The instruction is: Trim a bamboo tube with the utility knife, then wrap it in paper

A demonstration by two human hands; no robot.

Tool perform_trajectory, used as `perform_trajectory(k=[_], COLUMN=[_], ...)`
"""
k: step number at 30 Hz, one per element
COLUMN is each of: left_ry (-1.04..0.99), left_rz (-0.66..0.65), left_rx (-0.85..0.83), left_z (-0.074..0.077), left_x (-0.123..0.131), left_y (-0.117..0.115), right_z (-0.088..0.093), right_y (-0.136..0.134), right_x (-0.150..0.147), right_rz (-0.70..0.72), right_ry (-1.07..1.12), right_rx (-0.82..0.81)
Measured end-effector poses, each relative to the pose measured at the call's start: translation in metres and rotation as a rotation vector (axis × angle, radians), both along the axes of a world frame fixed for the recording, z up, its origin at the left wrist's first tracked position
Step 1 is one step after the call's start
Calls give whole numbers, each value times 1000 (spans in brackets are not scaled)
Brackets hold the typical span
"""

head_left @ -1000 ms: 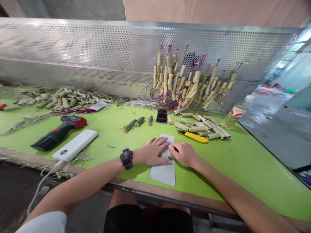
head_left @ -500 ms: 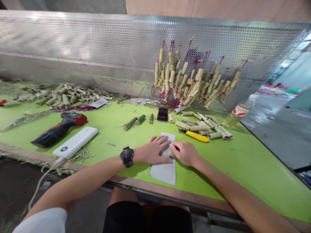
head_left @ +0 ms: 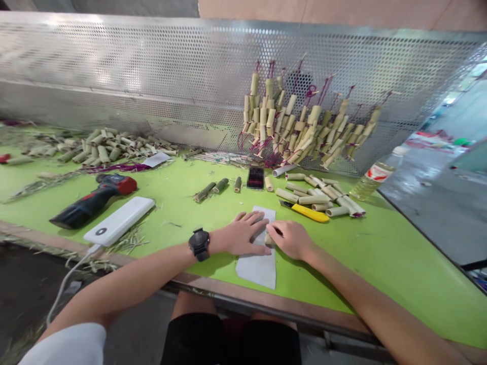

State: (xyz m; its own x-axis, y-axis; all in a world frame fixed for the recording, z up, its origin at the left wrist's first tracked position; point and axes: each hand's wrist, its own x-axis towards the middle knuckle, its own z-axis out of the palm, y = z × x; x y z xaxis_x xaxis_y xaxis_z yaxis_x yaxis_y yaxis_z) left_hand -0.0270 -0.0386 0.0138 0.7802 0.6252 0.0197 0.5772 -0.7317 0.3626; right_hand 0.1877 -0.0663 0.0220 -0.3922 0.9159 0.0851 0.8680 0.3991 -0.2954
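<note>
A white sheet of paper (head_left: 258, 271) lies on the green table near its front edge. My left hand (head_left: 245, 234) rests flat on the paper, fingers spread, with a black watch (head_left: 199, 244) on the wrist. Against the paper's right side my right hand (head_left: 289, 240) is closed on a short bamboo piece (head_left: 269, 239), pressed down on the sheet and partly hidden by the fingers. Beyond the right hand lies a yellow cutter knife (head_left: 310, 212). Short bamboo tubes (head_left: 315, 199) are grouped just behind the knife.
A cordless drill (head_left: 95, 200) and a white power bank (head_left: 119, 222) with a cable lie on the left. Behind them is a bamboo heap (head_left: 102, 152). Strung bamboo figures (head_left: 300, 132) hang on the perforated metal panel (head_left: 152, 76). An oil bottle (head_left: 376, 175) stands at the right edge.
</note>
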Motion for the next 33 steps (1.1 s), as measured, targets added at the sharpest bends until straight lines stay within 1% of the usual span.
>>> perform_trajectory(k=[10, 19, 24, 33], left_ry=[-19, -3, -5, -12], left_rz=[-3, 4, -12, -2], left_rx=[5, -7, -12, -3], left_z=[-3, 1, 0, 1], left_x=[0, 1, 0, 0], left_y=[1, -1, 0, -1], right_z=[0, 0, 1, 0], right_y=[0, 0, 0, 0], right_x=[0, 1, 1, 1], right_rz=[4, 8, 4, 6], right_ry=[-3, 13, 5, 21], right_rx=[-7, -16, -20, -15])
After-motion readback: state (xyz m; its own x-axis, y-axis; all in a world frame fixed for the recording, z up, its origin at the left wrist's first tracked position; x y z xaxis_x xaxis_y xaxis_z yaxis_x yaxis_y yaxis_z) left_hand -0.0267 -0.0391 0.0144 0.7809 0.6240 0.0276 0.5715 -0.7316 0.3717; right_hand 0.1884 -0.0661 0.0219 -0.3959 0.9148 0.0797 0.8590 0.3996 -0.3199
